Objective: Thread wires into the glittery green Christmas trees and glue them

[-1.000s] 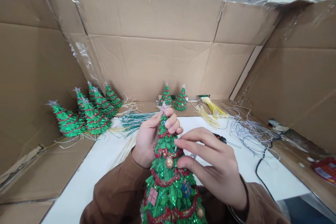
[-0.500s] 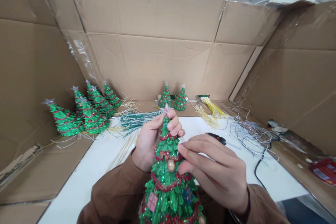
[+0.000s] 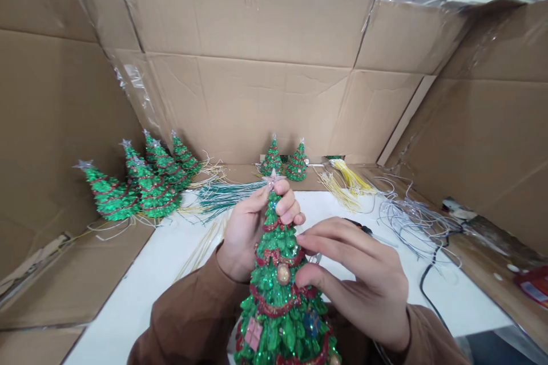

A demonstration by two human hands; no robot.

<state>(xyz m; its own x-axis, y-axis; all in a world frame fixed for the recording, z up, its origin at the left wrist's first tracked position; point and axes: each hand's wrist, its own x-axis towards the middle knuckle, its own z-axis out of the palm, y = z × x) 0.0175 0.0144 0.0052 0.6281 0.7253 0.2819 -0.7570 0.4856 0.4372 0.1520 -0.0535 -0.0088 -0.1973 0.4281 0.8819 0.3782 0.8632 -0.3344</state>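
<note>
Since half a second ago, the right hand (image 3: 363,279) has been opened a bit more, and a wider gap is left between its thumb and fingers, while the big green tree (image 3: 276,293) is still held by the left hand (image 3: 242,234). Tall cardboard walls (image 3: 274,97) are set up behind and on both sides of the hands. Below the hands, the white bench (image 3: 128,302) can be seen. The big tree is placed between the two hands, with its bottom cut off from view. Its top is wrapped by the curled left hand. Its side is met by the tips of the right hand, which is half open; whether some small thing is held there cannot be told.

Far to the left of the left hand, a group of green trees (image 3: 156,191) is bunched together. Behind the left hand, two more trees (image 3: 296,164) are stood side by side. Past the right hand, clear wires (image 3: 413,231) are tangled, and yellow wires (image 3: 353,175) are laid farther back. Green wires (image 3: 231,195) are spread just behind the left hand. Above the left thumb, a pale star (image 3: 273,179) is seen. Near the right thumb, a gold ball (image 3: 283,274) is worn by the big tree.
</note>
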